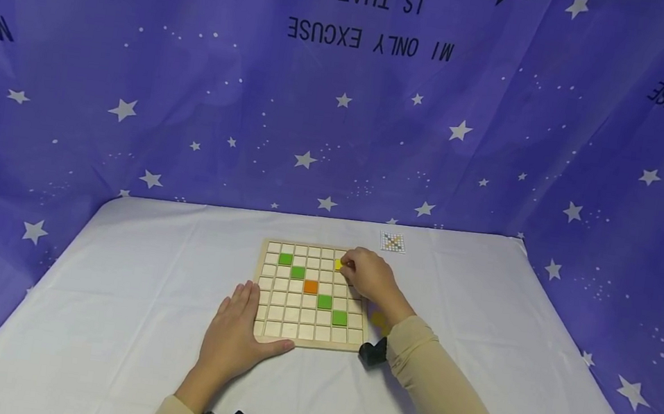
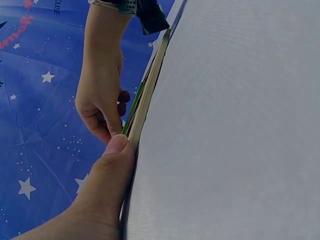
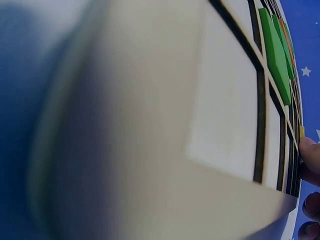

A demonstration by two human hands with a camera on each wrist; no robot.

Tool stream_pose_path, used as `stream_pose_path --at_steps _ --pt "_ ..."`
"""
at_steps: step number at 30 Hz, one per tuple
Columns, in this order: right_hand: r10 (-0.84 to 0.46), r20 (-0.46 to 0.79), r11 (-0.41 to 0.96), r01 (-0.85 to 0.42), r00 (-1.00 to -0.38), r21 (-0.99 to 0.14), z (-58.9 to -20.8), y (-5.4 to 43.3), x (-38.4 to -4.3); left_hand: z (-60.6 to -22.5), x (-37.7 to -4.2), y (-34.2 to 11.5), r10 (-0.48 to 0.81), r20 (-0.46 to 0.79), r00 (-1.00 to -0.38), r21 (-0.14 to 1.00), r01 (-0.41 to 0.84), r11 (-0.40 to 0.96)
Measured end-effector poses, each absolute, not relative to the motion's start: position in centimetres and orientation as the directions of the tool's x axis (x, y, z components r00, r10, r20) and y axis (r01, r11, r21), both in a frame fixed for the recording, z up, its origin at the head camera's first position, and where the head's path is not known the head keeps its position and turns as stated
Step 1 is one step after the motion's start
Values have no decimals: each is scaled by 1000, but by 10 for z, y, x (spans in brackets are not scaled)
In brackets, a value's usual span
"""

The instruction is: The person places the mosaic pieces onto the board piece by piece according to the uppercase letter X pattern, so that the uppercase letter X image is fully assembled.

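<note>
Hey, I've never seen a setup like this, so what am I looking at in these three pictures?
No machine here: a person works with two bare hands. The wide picture comes from a head-worn camera looking forward and down; the others come from cameras worn on each wrist. On the white cloth lies a wooden grid board carrying four green tiles and an orange tile in a diagonal line. A small patterned card lies beyond it. The left hand rests along the board's edges; the right hand seems to pinch a yellow tile near the board's far right corner.
</note>
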State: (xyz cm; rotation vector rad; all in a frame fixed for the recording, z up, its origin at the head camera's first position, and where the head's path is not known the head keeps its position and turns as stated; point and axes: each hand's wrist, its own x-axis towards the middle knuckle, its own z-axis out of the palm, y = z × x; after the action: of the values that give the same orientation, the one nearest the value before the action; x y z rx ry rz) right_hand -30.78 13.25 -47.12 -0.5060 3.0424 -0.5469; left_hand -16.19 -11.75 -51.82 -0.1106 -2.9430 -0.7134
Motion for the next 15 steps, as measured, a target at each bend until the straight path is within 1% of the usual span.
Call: stream_pose_path --at_steps 4,10,15 --pt "-320 44 883 -315 -946 -347 -471 132 -307 -519 -162 -117 41 133 -990 455 97 885" --pt "-353 60 871 -351 -934 -344 -469 136 -303 -518 -162 -117 39 147 -988 457 103 884" --pt "-352 70 863 -352 -933 -361 -464 151 -295 -519 -162 -117 44 138 -989 451 103 886"
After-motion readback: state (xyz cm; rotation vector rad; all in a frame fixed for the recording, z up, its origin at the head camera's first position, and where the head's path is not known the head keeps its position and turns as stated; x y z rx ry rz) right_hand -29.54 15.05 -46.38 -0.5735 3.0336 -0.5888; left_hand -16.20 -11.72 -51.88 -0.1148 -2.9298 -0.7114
